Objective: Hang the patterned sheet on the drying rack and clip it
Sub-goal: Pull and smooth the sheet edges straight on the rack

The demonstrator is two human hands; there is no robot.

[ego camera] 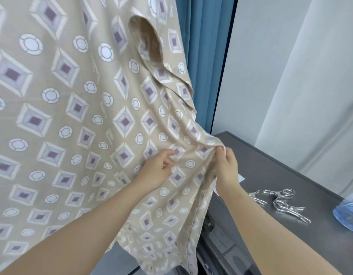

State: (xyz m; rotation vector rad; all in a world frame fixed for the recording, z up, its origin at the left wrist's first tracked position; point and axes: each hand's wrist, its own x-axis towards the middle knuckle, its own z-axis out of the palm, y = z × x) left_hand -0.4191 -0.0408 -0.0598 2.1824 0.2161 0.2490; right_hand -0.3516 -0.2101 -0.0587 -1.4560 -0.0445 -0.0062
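Observation:
The patterned sheet [76, 108], beige with diamond and circle prints, hangs down across most of the head view; the drying rack itself is hidden behind or above it. My left hand [158, 169] touches the cloth with loosely curled fingers, pinching a small fold near the sheet's right side. My right hand [226, 165] grips the sheet's bunched right edge, pulling it outward so folds radiate from the grip. Several shiny metal clips [284, 203] lie on the dark table to the right.
A dark grey table [270, 167] stands at the right with a blue plastic bag [348, 215] at its edge. A blue curtain [207, 56] and a white wall sit behind the sheet. A dark machine or cabinet front shows below the table edge.

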